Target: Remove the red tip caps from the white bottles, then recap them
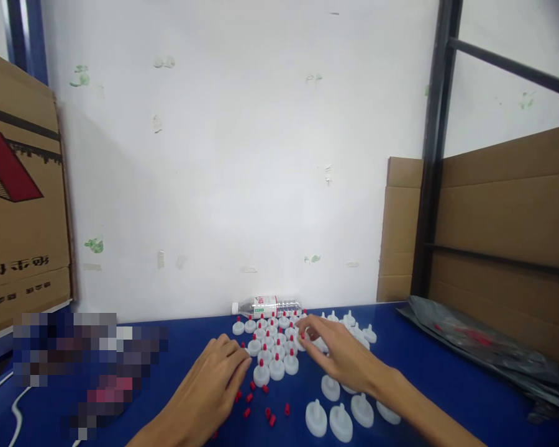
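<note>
My right hand (333, 349) reaches over the group of white nozzle lids. Its thumb and index finger pinch the small red cap (302, 336) at the tip of one lid. My left hand (217, 382) hovers at the near left of the group, fingers curled together; what they hold, if anything, is hidden. Standing between and beyond the hands are several white lids with red caps on their nozzles (276, 367). Lids with bare nozzles (341, 423) lie below and behind my right forearm. Loose red caps (268, 412) are scattered on the blue table near my left hand.
A clear plastic bottle (265, 306) lies on its side against the white wall. Grey plastic bags (475, 347) rest on the right of the blue table (456, 403). Cardboard (21, 186) stands at the left, with more at the right. White cables (16, 406) cross the left edge.
</note>
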The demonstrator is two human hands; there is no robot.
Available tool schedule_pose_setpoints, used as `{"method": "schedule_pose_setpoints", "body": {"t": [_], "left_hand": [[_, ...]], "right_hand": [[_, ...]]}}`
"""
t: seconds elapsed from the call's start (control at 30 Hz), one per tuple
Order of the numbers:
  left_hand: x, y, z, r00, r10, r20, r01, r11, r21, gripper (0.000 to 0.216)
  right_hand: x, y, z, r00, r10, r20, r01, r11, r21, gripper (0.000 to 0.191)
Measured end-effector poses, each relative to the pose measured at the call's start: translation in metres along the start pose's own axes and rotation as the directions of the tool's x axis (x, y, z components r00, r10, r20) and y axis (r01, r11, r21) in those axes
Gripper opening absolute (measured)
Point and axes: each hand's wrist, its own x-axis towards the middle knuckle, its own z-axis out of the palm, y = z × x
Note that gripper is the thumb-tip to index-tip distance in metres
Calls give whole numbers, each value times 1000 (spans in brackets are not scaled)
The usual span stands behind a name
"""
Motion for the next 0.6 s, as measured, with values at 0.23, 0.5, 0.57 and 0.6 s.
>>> {"method": "schedule_pose_setpoints", "body": {"t": [0.23,0.5,0.57,0.6], "left_hand": [[-7,25,18,968,226,-108,-220,974,60,22],[-11,29,15,967,225,-120,-218,974,64,5],[-12,29,15,972,198,-127,-190,979,67,9],[-12,29,14,973,183,-137,-176,982,62,11]], "right_hand": [[-6,-52,17,935,-353,38,355,934,-38,10],[-8,-51,16,919,-393,-23,394,918,38,24],[-8,-51,17,924,-381,-20,381,923,54,28],[-8,-52,17,929,-370,-20,371,927,61,29]]}}
